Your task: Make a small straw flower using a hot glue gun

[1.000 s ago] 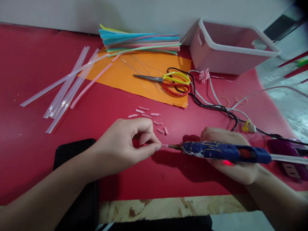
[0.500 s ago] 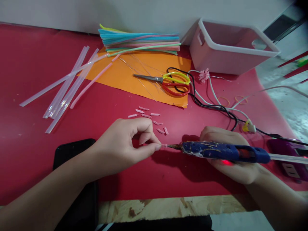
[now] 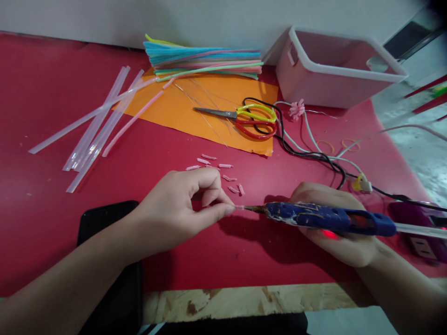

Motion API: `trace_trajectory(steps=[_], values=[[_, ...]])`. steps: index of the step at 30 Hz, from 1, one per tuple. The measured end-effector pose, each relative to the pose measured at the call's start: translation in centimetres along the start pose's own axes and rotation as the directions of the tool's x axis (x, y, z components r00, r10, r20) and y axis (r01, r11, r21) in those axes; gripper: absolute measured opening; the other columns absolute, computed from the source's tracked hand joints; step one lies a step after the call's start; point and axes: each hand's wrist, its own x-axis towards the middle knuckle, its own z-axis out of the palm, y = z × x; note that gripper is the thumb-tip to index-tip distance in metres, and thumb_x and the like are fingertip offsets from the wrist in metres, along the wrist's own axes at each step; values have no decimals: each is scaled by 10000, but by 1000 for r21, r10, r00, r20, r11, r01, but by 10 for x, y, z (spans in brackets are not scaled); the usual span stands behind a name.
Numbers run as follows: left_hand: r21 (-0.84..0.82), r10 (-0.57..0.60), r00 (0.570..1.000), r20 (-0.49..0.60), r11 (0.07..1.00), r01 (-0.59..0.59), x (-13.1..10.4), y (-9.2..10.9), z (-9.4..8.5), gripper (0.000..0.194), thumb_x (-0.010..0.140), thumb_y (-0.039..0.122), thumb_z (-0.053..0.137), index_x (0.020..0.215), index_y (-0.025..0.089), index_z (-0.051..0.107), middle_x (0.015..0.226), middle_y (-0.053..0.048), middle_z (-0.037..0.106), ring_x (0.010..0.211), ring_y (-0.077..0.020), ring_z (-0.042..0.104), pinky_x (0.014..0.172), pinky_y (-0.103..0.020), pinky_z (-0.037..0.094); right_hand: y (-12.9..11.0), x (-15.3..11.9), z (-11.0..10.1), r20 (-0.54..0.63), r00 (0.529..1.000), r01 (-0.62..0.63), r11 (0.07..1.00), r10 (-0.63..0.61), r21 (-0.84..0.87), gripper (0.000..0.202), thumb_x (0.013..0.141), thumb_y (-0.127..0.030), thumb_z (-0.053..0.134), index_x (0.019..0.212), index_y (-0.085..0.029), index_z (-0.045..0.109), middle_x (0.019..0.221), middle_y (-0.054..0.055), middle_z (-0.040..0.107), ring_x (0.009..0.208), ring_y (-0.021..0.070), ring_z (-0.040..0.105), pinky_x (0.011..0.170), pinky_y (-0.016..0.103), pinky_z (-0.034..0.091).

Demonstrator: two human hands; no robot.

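My left hand [image 3: 178,209] pinches pink straw piece [image 3: 239,207] at the glue gun [image 3: 324,218] nozzle; right hand [image 3: 335,232] grips gun. I'd squeeze gently, fingertips clear.

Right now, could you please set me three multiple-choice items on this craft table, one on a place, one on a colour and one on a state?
1. Where do the scissors lie?
A. in the white tub
B. on the orange paper
C. on the black mat

2. What colour is the body of the glue gun?
A. blue
B. green
C. yellow

3. What is the left hand doing?
A. lying flat and open
B. gripping the scissors
C. pinching a small pink piece

Answers:
1. B: the blades rest on the orange paper, beside the cables.
2. A: the body in the right hand is blue, smeared with old glue.
3. C: thumb and forefinger close on a small pink piece at the gun's nozzle.
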Motion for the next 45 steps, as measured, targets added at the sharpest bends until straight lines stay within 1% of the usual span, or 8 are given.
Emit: trace_trajectory(steps=[9, 15, 20, 27, 31, 36, 40, 45], values=[[61, 7, 1000, -13, 998, -6, 2, 0, 0, 438, 847, 235, 682, 652, 227, 290, 709, 48, 724, 670, -113, 709, 569, -223, 460, -1, 2, -1, -13, 999, 31, 999, -31, -11, 56, 851, -184, 585, 843, -201, 637, 729, 49, 639, 627, 182, 607, 558, 314, 461], [69, 10, 1000, -20, 998, -8, 2, 0, 0, 444, 846, 241, 682, 650, 228, 284, 700, 43, 709, 661, -121, 713, 562, -221, 461, -3, 2, -1, -24, 1000, 19, 1000, -18, 15, 74, 866, -242, 604, 812, -199, 633, 702, 48, 627, 595, 176, 588, 528, 307, 441], [69, 9, 1000, -12, 998, -8, 1, 0, -1, 437, 848, 235, 681, 654, 226, 290, 722, 48, 733, 669, -119, 715, 572, -227, 464, -2, 3, -1, -15, 999, 29, 999, -28, 18, 55, 869, -225, 600, 826, -202, 626, 713, 50, 634, 608, 173, 595, 539, 304, 448], [3, 30, 999, 9, 1000, -30, 0, 1, 0, 441, 850, 200, 683, 644, 224, 294, 745, 53, 750, 704, -113, 735, 599, -226, 493, -1, 3, 0, 2, 999, 41, 999, -41, 9, 36, 850, -187, 587, 831, -200, 615, 727, 43, 628, 624, 162, 597, 553, 300, 448], [22, 30, 999, 14, 999, -30, 2, 0, 1, 434, 839, 193, 678, 642, 227, 293, 723, 50, 736, 685, -117, 730, 581, -234, 489, -2, 2, -1, 11, 999, 40, 999, -40, 8, 43, 829, -173, 582, 833, -196, 618, 732, 36, 620, 627, 156, 588, 553, 299, 439], [48, 7, 1000, 1, 999, -8, 1, 1, 1, 450, 847, 233, 681, 634, 226, 285, 697, 40, 715, 664, -120, 721, 563, -235, 473, -3, 1, -2, 44, 998, 38, 999, -38, -2, 47, 808, -167, 578, 830, -199, 604, 755, 37, 625, 642, 154, 591, 565, 298, 456], [12, 12, 1000, 15, 1000, -12, 0, 1, 0, 452, 846, 206, 678, 631, 221, 281, 710, 49, 722, 704, -117, 733, 595, -223, 486, -5, 3, -1, 32, 999, 27, 1000, -26, -14, 47, 820, -172, 569, 823, -199, 607, 729, 31, 616, 619, 144, 585, 541, 284, 451], [17, 7, 999, 31, 1000, -8, 0, 2, 0, 457, 842, 202, 674, 627, 225, 272, 691, 52, 710, 701, -123, 731, 577, -230, 479, -5, 4, 0, 20, 1000, 23, 1000, -22, -20, 50, 825, -182, 569, 826, -203, 614, 730, 32, 626, 619, 147, 595, 538, 283, 455]])
